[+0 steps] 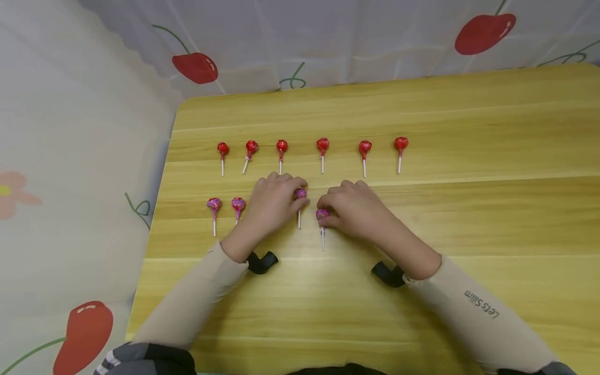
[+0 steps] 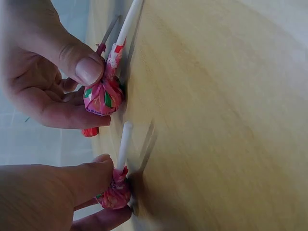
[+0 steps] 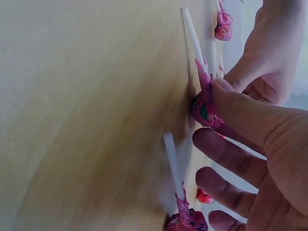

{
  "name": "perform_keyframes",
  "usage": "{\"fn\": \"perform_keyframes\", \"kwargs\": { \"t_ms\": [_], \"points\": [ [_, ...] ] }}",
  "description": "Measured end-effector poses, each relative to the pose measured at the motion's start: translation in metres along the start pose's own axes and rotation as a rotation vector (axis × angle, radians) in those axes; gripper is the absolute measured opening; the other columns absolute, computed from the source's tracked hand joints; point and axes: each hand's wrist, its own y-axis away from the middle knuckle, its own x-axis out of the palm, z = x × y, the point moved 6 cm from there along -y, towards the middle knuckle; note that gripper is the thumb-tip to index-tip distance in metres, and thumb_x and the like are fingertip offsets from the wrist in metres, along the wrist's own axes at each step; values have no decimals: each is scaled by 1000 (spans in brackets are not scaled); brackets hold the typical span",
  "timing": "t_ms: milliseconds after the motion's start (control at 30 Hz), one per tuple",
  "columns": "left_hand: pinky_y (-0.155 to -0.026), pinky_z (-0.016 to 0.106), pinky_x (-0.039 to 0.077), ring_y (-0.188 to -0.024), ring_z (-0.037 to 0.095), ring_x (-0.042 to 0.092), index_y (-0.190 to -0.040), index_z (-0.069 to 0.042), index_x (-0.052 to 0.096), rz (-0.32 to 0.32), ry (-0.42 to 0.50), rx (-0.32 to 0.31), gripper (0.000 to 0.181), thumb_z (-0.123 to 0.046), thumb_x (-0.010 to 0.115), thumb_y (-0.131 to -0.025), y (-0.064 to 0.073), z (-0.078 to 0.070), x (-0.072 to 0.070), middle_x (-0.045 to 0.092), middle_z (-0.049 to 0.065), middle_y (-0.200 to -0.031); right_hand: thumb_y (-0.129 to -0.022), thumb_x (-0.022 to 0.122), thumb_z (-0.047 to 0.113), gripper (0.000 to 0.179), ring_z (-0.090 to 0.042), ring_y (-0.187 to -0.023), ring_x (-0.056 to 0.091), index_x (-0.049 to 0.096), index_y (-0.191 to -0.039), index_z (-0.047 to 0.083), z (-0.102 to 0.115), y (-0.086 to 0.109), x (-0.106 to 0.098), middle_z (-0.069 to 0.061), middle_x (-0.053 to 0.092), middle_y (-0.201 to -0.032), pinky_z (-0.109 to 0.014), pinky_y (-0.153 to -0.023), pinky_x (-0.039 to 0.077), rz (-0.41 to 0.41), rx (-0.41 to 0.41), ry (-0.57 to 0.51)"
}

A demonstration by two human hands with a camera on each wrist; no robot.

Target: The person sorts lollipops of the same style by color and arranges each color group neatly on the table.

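Note:
My left hand (image 1: 276, 200) pinches the pink-purple wrapped head of a lollipop (image 1: 300, 194) between thumb and fingers. Just to its right, a second pink-purple lollipop (image 1: 322, 214) is pinched by my right hand (image 1: 353, 208); its white stick points toward me. In the left wrist view, my left thumb lies along the wrapper of its lollipop (image 2: 116, 195). The right wrist view shows another pink lollipop (image 3: 186, 219) under the right hand's other fingers, which the head view hides. Two pink-purple lollipops (image 1: 214, 204) lie left of my left hand, one partly covered by it.
Farther back, several red lollipops (image 1: 322, 145) lie in a row, sticks toward me. The wooden table (image 1: 492, 208) extends to the right. A curtain with printed cherries (image 1: 195, 67) hangs behind and to the left. Black curved pieces (image 1: 262, 263) show at both wrists.

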Motion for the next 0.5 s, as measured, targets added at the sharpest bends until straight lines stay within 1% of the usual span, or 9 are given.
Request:
{"fn": "perform_keyframes", "kwargs": {
  "t_ms": [133, 233, 400, 500],
  "points": [
    [-84, 43, 44, -95, 23, 58, -118, -19, 69, -5, 30, -10, 30, -37, 68, -94, -1, 0, 0, 71, 0, -109, -85, 79, 34, 13, -22, -84, 53, 73, -91, 24, 1, -1, 1, 9, 67, -85, -37, -74, 35, -1, -1, -9],
    [-82, 41, 43, -92, 21, 57, -114, -18, 69, -14, 53, -34, 28, -37, 69, -93, 1, 3, -5, 71, 0, -106, -84, 79, 34, 14, -22, -86, 54, 74, -92, 24, 2, -1, 1, 8, 68, -87, -38, -75, 36, 4, -1, -13],
    [-81, 41, 42, -89, 22, 56, -110, -18, 71, -39, 69, -71, 25, -36, 71, -92, 13, 10, -17, 72, -1, -100, -85, 78, 34, 13, -22, -86, 54, 74, -92, 23, 1, -1, 2, 8, 68, -88, -39, -76, 37, 6, 2, -18],
    [-78, 41, 42, -87, 24, 56, -107, -17, 72, -54, 60, -77, 24, -35, 72, -91, 22, 15, -20, 73, -1, -98, -86, 77, 34, 12, -22, -85, 53, 73, -92, 23, -1, -1, 3, 8, 67, -87, -38, -76, 36, 6, 5, -19]
  ]
}}
